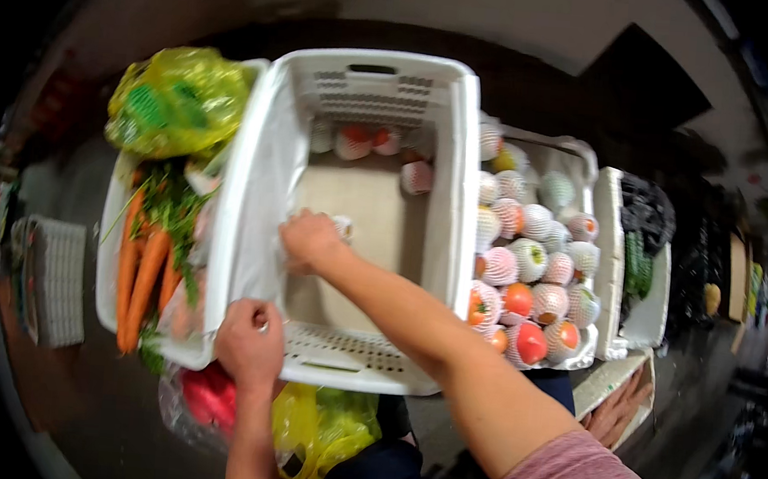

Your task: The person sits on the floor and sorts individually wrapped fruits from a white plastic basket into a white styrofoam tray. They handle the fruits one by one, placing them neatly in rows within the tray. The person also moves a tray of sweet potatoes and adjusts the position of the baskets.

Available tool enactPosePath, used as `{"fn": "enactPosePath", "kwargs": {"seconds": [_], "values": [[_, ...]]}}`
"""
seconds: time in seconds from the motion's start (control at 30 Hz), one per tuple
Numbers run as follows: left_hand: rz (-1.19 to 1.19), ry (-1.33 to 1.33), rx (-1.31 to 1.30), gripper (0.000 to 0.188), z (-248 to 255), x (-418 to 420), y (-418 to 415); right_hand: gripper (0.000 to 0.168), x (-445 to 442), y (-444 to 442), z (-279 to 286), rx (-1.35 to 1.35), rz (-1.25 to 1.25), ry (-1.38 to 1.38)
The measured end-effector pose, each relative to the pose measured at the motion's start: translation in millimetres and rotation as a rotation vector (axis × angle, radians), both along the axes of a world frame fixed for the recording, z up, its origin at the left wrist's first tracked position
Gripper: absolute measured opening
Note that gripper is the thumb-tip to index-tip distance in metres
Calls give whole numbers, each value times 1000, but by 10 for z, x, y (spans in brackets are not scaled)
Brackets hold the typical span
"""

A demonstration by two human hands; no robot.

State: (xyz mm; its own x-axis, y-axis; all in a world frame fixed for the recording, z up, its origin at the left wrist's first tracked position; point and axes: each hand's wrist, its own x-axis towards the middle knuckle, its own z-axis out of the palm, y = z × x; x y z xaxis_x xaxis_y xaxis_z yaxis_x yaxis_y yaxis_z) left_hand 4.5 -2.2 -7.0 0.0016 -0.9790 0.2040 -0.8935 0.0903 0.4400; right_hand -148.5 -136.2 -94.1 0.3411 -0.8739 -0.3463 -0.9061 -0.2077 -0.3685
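Observation:
Before me stands a tall white plastic basket [373, 58], its left inner wall covered by a translucent plastic liner [265, 218]. My right hand [310, 238] reaches deep inside, beside that lined wall, with its fingers bent and partly hidden. Next to its fingertips lies a small piece in white foam netting [343, 228], partly covered by the hand. Several netted round fruits or vegetables [353, 142] rest along the basket's far end. My left hand [250, 340] is curled at the near left corner of the rim; what its fingers hold is hidden.
Left is a foam box [105, 287] of carrots [147, 283] under a yellow plastic bag [176, 105]. Tomatoes in foam nets [522, 262] fill a crate at right, with cucumbers [637, 267] in a box beyond. Yellow [324, 429] and red [209, 397] bags sit by my legs.

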Motion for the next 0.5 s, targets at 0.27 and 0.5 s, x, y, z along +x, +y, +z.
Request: {"fn": "enactPosePath", "kwargs": {"seconds": [0.27,0.5], "values": [[27,-9,52,17,96,-67,68,67,-252,474,-418,131,-214,108],[19,-4,45,19,103,-48,15,66,-260,427,-91,338,-279,16]]}}
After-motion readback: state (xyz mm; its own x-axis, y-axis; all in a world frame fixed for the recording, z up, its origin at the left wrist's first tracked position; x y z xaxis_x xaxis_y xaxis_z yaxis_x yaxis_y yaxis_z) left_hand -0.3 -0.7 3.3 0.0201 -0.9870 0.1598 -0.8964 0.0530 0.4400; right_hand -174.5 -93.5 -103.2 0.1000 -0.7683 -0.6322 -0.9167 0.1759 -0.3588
